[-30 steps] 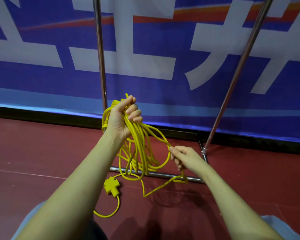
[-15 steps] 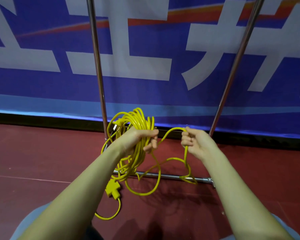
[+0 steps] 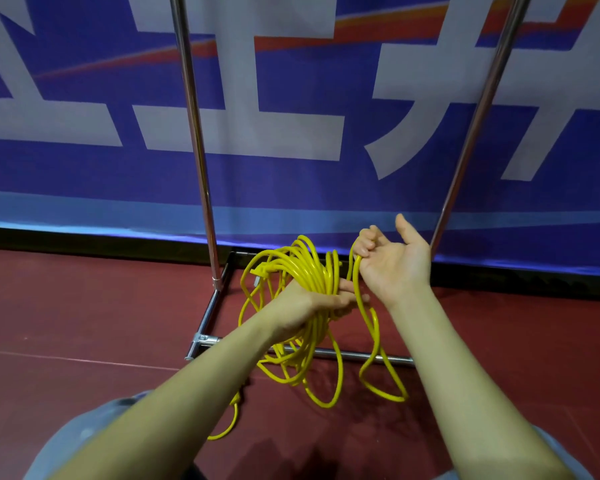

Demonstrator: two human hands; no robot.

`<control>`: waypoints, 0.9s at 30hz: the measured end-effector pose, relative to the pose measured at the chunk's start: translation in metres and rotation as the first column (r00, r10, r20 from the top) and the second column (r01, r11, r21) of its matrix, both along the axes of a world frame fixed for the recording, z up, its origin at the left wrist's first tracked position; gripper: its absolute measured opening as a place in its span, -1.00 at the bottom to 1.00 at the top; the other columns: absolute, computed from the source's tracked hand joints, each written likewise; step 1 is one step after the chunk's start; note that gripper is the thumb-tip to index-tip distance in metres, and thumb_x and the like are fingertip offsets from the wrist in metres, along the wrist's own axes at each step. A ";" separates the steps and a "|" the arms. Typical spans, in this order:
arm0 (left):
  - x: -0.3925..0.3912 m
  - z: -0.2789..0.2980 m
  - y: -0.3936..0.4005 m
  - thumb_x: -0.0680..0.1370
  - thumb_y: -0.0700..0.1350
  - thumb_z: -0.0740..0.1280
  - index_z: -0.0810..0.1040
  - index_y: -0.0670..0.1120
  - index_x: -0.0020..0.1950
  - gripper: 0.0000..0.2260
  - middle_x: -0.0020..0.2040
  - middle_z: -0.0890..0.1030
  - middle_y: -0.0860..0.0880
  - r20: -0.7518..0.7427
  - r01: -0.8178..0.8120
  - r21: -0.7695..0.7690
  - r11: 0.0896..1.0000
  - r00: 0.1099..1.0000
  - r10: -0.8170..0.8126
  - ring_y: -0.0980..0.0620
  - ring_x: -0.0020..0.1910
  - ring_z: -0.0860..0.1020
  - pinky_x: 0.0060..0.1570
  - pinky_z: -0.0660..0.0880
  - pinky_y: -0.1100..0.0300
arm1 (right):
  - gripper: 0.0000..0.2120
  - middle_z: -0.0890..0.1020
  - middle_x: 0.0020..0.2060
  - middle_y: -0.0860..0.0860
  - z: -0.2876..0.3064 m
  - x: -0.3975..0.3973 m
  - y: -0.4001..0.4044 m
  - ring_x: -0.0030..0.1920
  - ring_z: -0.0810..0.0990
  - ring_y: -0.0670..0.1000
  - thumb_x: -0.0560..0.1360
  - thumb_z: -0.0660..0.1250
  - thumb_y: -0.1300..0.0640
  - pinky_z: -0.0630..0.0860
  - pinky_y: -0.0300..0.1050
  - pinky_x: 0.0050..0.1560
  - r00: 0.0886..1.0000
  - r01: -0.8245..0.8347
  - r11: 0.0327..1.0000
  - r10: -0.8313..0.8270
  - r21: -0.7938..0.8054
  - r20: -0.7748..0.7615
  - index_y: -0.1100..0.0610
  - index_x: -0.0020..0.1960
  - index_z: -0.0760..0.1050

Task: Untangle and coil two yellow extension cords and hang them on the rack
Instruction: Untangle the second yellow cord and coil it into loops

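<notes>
My left hand [image 3: 305, 306] grips a bundle of yellow extension cord loops [image 3: 297, 263], held above the red floor in front of the metal rack [image 3: 196, 133]. The loops arch over my fingers and hang down to the floor. My right hand [image 3: 392, 259] is palm up beside the bundle, its curled fingers holding one strand of the cord [image 3: 368, 313] that drops into a long loop on the floor. A further piece of the cord [image 3: 231, 422] curls out from under my left forearm; the socket end is hidden there.
The rack's two chrome uprights [image 3: 478, 109] rise in front of a blue banner with white characters. Its base bar [image 3: 347, 355] runs along the red floor under the hanging loops. Grey-blue trouser knees show at the bottom corners.
My right hand has turned palm up and come in close to the bundle, bringing another strand over. My left hand stays clenched on the coil, which now sits a little lower.
</notes>
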State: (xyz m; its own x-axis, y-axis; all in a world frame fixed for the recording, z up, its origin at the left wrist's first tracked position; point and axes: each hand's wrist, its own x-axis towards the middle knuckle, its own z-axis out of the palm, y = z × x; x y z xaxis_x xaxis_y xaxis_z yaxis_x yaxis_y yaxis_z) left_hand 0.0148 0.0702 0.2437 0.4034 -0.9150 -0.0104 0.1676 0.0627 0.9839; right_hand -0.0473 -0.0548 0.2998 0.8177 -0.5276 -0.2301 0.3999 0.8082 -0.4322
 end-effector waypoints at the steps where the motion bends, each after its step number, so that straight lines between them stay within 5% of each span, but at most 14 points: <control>1: -0.001 0.000 -0.001 0.47 -0.33 0.32 0.56 -0.31 0.10 -0.79 -0.10 0.68 -0.09 -0.018 0.000 -0.015 1.000 1.000 0.000 0.07 -0.13 0.60 -0.12 0.48 0.28 | -0.77 0.28 -0.37 0.04 0.000 0.001 0.001 -0.41 0.24 -0.03 0.56 0.18 0.01 0.24 -0.19 -0.42 1.000 0.012 1.000 -0.012 -0.003 -0.002 0.19 -0.09 0.29; 5: -0.004 0.003 -0.005 0.51 -0.38 0.27 0.55 -0.26 0.04 -0.85 -0.15 0.69 -0.11 -0.118 -0.001 -0.071 0.997 0.993 -0.008 -0.02 -0.13 0.67 -0.12 0.56 0.23 | -0.72 0.32 -0.32 0.07 0.004 0.002 0.002 -0.37 0.28 -0.01 0.58 0.17 -0.01 0.29 -0.16 -0.32 0.999 0.042 0.999 -0.042 -0.011 0.013 0.23 0.03 0.31; 8: 0.000 0.012 -0.005 0.55 -0.40 0.20 0.53 -0.23 -0.02 -0.85 -0.22 0.69 -0.09 -0.172 -0.054 -0.055 0.997 0.984 0.044 -0.02 -0.22 0.67 -0.22 0.59 0.21 | -0.75 0.47 -0.18 0.20 0.000 0.001 -0.006 -0.20 0.50 0.07 0.62 0.16 0.07 0.49 -0.10 -0.08 0.991 -0.026 0.961 -0.011 -0.275 -0.132 0.26 0.13 0.30; 11: 0.013 0.023 -0.002 0.56 -0.37 0.19 0.52 -0.20 -0.03 -0.86 -0.24 0.69 -0.07 -0.274 -0.209 -0.073 0.975 0.944 0.182 0.03 -0.26 0.67 -0.28 0.59 0.26 | -0.88 0.53 -0.19 0.20 -0.017 -0.002 -0.010 -0.22 0.54 0.07 0.60 0.21 0.15 0.52 -0.19 -0.18 0.915 -0.123 0.782 -0.149 -0.611 -0.375 0.18 0.08 0.32; 15: 0.035 0.033 0.003 0.57 -0.35 0.19 0.50 -0.18 -0.05 -0.87 -0.26 0.69 -0.06 -0.413 -0.397 -0.090 0.913 0.849 0.329 0.05 -0.29 0.67 -0.25 0.58 0.24 | -0.80 0.51 -0.43 -0.02 -0.039 -0.011 -0.002 -0.45 0.42 -0.16 0.48 0.40 0.06 0.32 -0.37 -0.43 0.791 -0.495 0.324 -0.218 -0.806 -0.572 0.16 -0.23 0.50; 18: 0.043 0.037 0.008 0.57 -0.33 0.21 0.50 -0.17 -0.05 -0.89 -0.27 0.69 -0.05 -0.417 -0.444 -0.072 0.893 0.827 0.377 0.05 -0.28 0.67 -0.21 0.59 0.22 | -0.81 0.50 -0.46 0.04 -0.043 -0.009 0.012 -0.50 0.43 -0.14 0.36 0.51 0.22 0.36 -0.35 -0.41 0.835 -0.469 0.261 -0.181 -0.844 -0.520 0.18 -0.28 0.49; 22: 0.047 0.040 0.016 0.59 -0.30 0.20 0.49 -0.18 -0.06 -0.90 -0.31 0.65 -0.08 -0.475 -0.472 -0.092 0.877 0.795 0.378 -0.07 -0.24 0.68 -0.16 0.61 0.09 | -0.90 0.59 -0.39 0.11 -0.037 -0.008 0.009 -0.36 0.49 -0.12 0.44 0.41 0.25 0.38 -0.28 -0.26 0.857 -0.358 0.154 -0.338 -0.921 -0.390 0.20 -0.25 0.61; 25: 0.051 0.043 0.023 0.60 -0.28 0.18 0.49 -0.19 -0.06 -0.89 -0.39 0.58 -0.04 -0.470 -0.490 -0.094 0.866 0.789 0.396 -0.05 -0.36 0.65 -0.30 0.62 0.08 | -0.88 0.58 -0.35 0.02 -0.039 -0.013 -0.005 -0.29 0.48 -0.09 0.51 0.33 0.23 0.39 -0.31 -0.23 0.787 -0.224 0.212 -0.536 -0.951 -0.305 0.22 -0.12 0.62; 27: 0.054 0.045 0.027 0.60 -0.27 0.17 0.48 -0.20 -0.05 -0.89 -0.43 0.50 -0.02 -0.470 -0.475 -0.114 0.873 0.799 0.373 0.04 -0.50 0.53 -0.36 0.60 0.11 | -0.85 0.50 -0.40 0.02 -0.040 -0.016 -0.014 -0.42 0.46 -0.11 0.56 0.24 0.26 0.45 -0.29 -0.35 0.775 -0.087 0.457 -0.528 -0.885 -0.348 0.25 -0.10 0.58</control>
